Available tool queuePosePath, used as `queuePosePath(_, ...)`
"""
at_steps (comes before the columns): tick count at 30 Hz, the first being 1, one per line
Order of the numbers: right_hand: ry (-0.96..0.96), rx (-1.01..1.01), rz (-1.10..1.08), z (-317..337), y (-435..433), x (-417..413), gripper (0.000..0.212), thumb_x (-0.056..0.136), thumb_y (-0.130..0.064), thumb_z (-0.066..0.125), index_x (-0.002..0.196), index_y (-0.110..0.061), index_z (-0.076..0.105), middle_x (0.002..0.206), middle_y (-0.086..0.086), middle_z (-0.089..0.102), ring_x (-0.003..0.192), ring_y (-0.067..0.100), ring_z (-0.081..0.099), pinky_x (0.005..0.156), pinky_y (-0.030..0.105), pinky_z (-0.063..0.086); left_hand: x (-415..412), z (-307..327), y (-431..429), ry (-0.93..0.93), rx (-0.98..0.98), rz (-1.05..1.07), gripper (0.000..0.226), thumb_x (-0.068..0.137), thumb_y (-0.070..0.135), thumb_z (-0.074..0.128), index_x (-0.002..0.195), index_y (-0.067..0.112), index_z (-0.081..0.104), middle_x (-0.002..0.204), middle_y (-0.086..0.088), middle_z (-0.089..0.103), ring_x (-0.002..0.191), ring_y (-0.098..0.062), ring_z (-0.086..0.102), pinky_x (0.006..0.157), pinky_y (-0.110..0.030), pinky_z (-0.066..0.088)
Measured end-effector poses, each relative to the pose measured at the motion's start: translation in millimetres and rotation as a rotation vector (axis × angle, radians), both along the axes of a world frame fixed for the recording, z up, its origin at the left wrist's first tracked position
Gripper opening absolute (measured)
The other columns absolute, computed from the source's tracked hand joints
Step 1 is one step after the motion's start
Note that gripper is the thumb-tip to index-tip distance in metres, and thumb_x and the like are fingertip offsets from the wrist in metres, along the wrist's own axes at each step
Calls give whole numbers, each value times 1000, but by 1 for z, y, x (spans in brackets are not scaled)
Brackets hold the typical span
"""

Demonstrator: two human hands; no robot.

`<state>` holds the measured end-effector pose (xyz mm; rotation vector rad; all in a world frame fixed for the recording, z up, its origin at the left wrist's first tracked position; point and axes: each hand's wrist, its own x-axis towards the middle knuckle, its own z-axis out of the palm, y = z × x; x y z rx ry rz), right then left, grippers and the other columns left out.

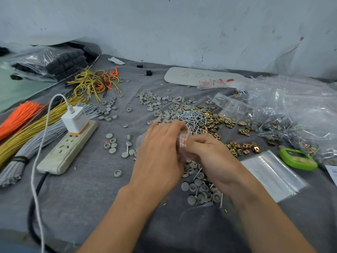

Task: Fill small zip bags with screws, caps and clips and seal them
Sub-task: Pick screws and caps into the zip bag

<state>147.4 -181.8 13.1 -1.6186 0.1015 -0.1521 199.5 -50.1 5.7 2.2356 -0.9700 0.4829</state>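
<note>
A small clear zip bag (182,143) with a red seal line sits between both hands at the table's middle. My left hand (160,152) curls round its left side and my right hand (209,154) pinches its right edge. The bag's contents are hidden. Behind the hands lie a heap of silver screws (191,117), grey round caps (160,103) and brass clips (242,147). More caps and screws (202,192) lie under my right wrist. A flat stack of empty zip bags (273,174) lies at right.
A white power strip (67,148) with a plugged charger (75,121) lies at left, beside orange, yellow and grey wire bundles (27,128). Filled bags (291,114) pile up at right, with a green timer (297,158) in front. A grey cloth (91,198) covers the table.
</note>
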Motion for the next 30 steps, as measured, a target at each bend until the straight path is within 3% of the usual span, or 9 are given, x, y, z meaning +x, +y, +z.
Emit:
queuePosePath(2,-33,62,-51,5,-1,0,16,79,-22,68,79,-26,84,84,-4,79,81,6,73,81,22,52,2,1,1,28,-29,66,48,71,15,76,105,34,48,91,18,50,91,-10,43,88,-27,33)
queuePosePath(4,-57,32,-255,5,-6,2,20,85,-19,68,83,-31,84,85,-3,80,85,11,76,87,32,55,5,1,1,25,-31,140,46,74,18,78,103,35,47,91,18,48,91,-10,39,86,-29,36)
queuePosePath(7,-4,-487,-554,-1,-15,6,22,95,-21,66,106,-35,80,103,-12,79,94,6,72,91,40,59,8,0,3,26,-19,190,49,72,13,79,109,31,52,97,17,50,97,-10,40,105,-36,39)
queuePosePath(9,89,-846,-512,-8,-17,10,40,97,-27,65,137,-31,65,130,-4,70,123,17,61,108,43,49,9,-1,5,25,-12,205,51,72,14,80,113,29,53,102,13,56,102,-12,43,112,-34,32)
queuePosePath(12,248,-1120,-327,-19,-14,14,46,98,-34,60,144,-28,55,138,6,63,131,30,50,108,45,41,10,0,7,18,18,225,56,71,18,82,119,27,54,109,6,60,104,-18,46,112,-39,35)
queuePosePath(17,281,-1110,-306,-18,-8,15,34,95,-32,64,129,-33,67,124,2,71,120,25,59,103,41,47,11,1,10,39,124,251,70,71,28,82,132,26,49,118,4,58,110,-22,49,111,-40,36)
queuePosePath(24,271,-1049,-386,-12,-3,13,32,86,-6,65,98,-33,75,100,-5,76,103,26,66,100,42,50,12,0,11,52,135,262,72,74,28,80,138,28,46,124,6,58,113,-20,48,113,-41,35)
queuePosePath(26,239,-1032,-426,-12,-2,12,29,86,-5,65,89,-32,72,93,-5,75,96,24,66,101,44,49,12,-1,11,51,141,264,72,74,28,80,138,29,45,124,7,57,113,-19,47,113,-41,35)
queuePosePath(30,82,-938,-552,-12,-4,8,18,91,-13,69,91,-30,76,92,-6,74,92,21,65,94,44,52,13,-2,10,35,164,260,73,75,30,80,138,29,44,123,7,57,114,-20,49,115,-41,34)
